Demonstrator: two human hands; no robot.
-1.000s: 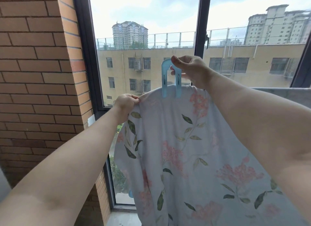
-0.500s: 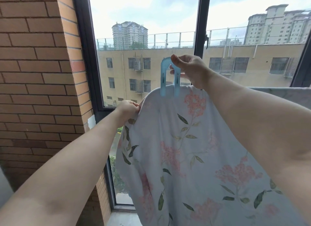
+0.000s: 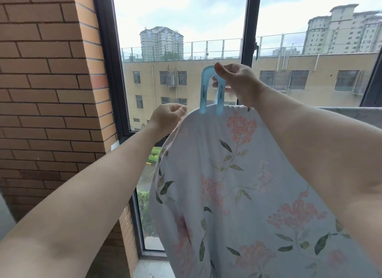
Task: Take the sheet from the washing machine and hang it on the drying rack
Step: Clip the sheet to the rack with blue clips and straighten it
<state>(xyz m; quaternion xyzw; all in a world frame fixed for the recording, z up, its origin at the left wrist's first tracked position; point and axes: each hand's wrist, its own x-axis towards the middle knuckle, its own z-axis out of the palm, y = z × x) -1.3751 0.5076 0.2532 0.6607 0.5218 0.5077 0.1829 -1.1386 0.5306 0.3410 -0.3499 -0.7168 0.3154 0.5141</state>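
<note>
A white sheet (image 3: 231,184) printed with pink flowers and green leaves hangs over a rail that it hides, in front of the window. A big light-blue clothes peg (image 3: 211,91) straddles the top fold of the sheet. My right hand (image 3: 237,83) pinches the peg's upper end between thumb and fingers. My left hand (image 3: 168,116) is to the left of the peg, fingers curled, pinching the sheet's left edge just below the fold. The drying rack itself is covered by cloth.
A brick wall (image 3: 51,91) stands close on the left. A dark-framed window (image 3: 251,39) fills the back, with buildings outside. More of the sheet (image 3: 351,114) runs along the rail to the right. A grey floor strip (image 3: 153,267) lies below.
My left hand rose along the sheet's left edge, nearer the fold. My right hand kept hold of the peg, which sits slightly lower over the fold.
</note>
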